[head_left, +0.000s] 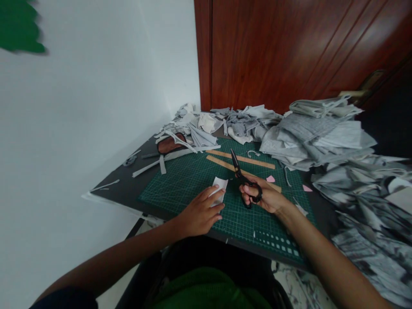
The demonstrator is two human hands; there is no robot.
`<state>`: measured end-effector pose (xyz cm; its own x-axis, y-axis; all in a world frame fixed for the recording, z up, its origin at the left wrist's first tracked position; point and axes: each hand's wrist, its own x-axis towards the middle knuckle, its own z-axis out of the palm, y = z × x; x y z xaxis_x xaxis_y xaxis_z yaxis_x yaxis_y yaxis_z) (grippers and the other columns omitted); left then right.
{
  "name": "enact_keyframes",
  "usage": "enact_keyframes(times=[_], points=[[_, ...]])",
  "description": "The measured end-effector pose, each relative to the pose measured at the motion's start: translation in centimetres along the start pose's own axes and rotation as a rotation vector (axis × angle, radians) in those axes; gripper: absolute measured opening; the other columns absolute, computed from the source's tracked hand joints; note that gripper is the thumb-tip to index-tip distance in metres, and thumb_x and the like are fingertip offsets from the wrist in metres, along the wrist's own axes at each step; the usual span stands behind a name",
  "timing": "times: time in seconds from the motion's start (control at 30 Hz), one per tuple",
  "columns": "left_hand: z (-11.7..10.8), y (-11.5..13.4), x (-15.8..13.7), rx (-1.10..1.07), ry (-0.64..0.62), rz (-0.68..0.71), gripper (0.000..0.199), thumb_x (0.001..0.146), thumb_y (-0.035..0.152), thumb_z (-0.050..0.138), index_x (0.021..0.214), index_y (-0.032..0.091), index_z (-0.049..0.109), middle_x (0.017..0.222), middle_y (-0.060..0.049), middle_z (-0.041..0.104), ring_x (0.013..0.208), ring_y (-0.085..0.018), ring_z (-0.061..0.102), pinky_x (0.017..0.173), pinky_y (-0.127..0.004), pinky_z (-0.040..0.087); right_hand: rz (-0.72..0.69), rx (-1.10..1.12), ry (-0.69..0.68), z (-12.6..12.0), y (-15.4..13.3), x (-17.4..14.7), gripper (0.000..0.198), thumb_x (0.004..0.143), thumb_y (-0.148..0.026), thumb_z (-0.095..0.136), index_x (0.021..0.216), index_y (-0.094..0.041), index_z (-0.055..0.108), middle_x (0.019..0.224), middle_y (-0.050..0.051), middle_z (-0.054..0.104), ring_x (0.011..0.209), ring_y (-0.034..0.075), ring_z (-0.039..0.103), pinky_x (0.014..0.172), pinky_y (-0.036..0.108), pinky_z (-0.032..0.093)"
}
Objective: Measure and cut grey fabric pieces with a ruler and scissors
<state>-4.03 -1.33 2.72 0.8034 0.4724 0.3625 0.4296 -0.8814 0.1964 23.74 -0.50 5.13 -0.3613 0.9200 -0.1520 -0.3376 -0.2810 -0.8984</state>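
Observation:
My left hand lies with its fingers spread over a small white piece, fabric or paper, on the green cutting mat. The fingertips rest on this piece and partly cover it. In my right hand is a pair of black scissors, with my fingers through the handles. Their blades look closed and point away from me, toward the back of the mat. The scissors are just right of the white piece, apart from it.
Two wooden rulers lie behind the scissors. Grey fabric piles stand at the right, with scraps along the back. A brown oval object sits at the back left. Small pink pieces lie near my right hand. A white wall borders the left.

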Motion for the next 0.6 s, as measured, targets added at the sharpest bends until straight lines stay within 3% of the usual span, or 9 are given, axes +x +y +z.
enact_keyframes(times=[0.1, 0.17, 0.23, 0.37, 0.6], points=[[-0.1, -0.6, -0.4, -0.208, -0.074, 0.005, 0.032, 0.099, 0.02, 0.06, 0.131, 0.019, 0.061, 0.138, -0.012, 0.063, 0.135, -0.027, 0.056, 0.117, -0.044, 0.046, -0.043, 0.023, 0.029, 0.8, -0.1, -0.3, 0.048, 0.073, -0.047, 0.094, 0.104, -0.02, 0.069, 0.072, -0.005, 0.06, 0.048, 0.006, 0.053, 0.042, 0.016, 0.043], [-0.1, -1.2, -0.6, -0.303, -0.046, -0.071, 0.035, 0.099, 0.018, 0.058, 0.134, 0.018, 0.059, 0.131, -0.012, 0.066, 0.126, -0.024, 0.062, 0.11, -0.04, 0.051, -0.063, 0.002, 0.029, 1.7, -0.1, -0.8, 0.051, 0.075, -0.053, 0.092, 0.106, -0.02, 0.07, 0.072, -0.005, 0.059, 0.047, 0.006, 0.049, 0.041, 0.016, 0.041], [-0.2, -1.6, -0.7, -0.356, -0.014, -0.079, 0.03, 0.098, 0.011, 0.052, 0.124, 0.019, 0.065, 0.125, -0.01, 0.067, 0.12, -0.022, 0.063, 0.105, -0.035, 0.052, -0.072, -0.019, 0.02, 2.6, 0.4, -1.9, 0.057, 0.075, -0.057, 0.09, 0.112, -0.019, 0.07, 0.072, -0.005, 0.059, 0.045, 0.006, 0.047, 0.04, 0.017, 0.039], [-0.5, -1.5, -1.1, -0.297, -0.026, -0.016, 0.03, 0.095, 0.005, 0.05, 0.106, 0.021, 0.073, 0.115, -0.008, 0.068, 0.114, -0.021, 0.063, 0.101, -0.034, 0.051, -0.074, -0.019, 0.046, 4.3, 2.8, -6.2, 0.069, 0.081, -0.063, 0.082, 0.135, -0.024, 0.062, 0.073, -0.004, 0.059, 0.044, 0.007, 0.047, 0.04, 0.019, 0.04], [0.3, 0.3, -1.8, -0.143, 0.021, -0.129, 0.028, 0.1, 0.019, 0.055, 0.124, 0.02, 0.07, 0.128, -0.011, 0.065, 0.118, -0.027, 0.058, 0.1, -0.044, 0.05, 0.087, -0.189, 0.214, 6.6, 8.2, -16.1, 0.067, 0.083, -0.065, 0.077, 0.138, -0.033, 0.056, 0.078, -0.001, 0.062, 0.05, 0.011, 0.047, 0.049, 0.024, 0.043]])
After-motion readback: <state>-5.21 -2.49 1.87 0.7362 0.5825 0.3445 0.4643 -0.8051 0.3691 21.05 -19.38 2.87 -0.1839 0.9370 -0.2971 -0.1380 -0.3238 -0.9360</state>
